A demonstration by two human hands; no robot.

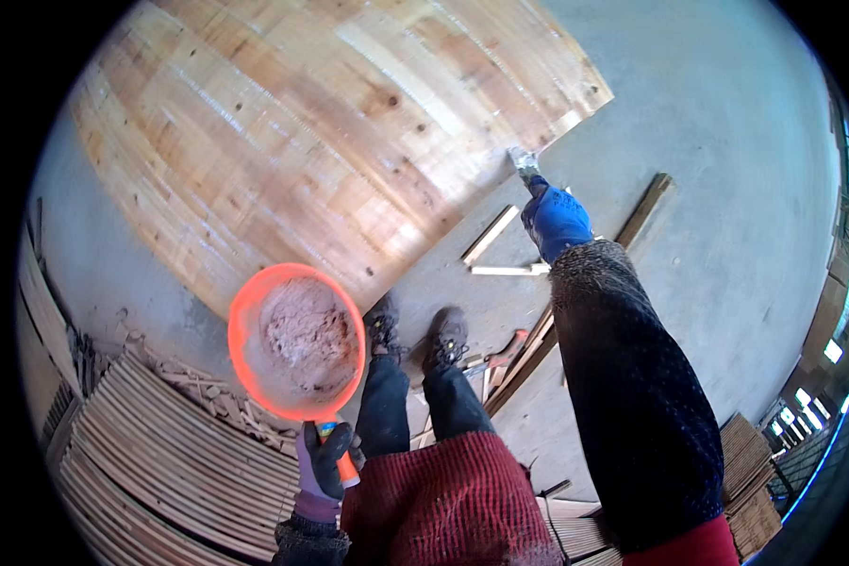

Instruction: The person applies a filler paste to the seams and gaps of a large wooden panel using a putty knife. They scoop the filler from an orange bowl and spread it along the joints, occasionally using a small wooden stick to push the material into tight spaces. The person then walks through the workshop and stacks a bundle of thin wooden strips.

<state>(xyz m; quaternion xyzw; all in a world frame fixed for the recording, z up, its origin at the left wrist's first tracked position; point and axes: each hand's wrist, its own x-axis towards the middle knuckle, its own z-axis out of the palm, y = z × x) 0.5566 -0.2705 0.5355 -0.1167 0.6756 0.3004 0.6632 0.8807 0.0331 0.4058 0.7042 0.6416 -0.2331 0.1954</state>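
Note:
My left hand point(326, 462), in a dark and lilac glove, is closed around the handle of an orange plastic scoop point(237, 354). A heap of pinkish-brown, crumbly-looking paste point(307, 330) lies in its bowl. My right arm reaches forward, and my right hand point(558, 224), in a blue glove, grips a putty knife point(524, 162). Its smeared blade rests at the near right edge of a large wooden panel point(302, 160). The panel is made of joined strips with dark knots and pale streaks along some seams. The scoop hangs over the panel's near corner.
Short wood strips point(491, 234) and longer boards point(646, 209) lie on the grey floor point(726, 170) at right. A red-handled saw point(509, 349) lies beside my shoes point(446, 335). Stacked slats point(170, 462) and scraps point(222, 401) fill the lower left. More stacked boards point(750, 472) stand at far right.

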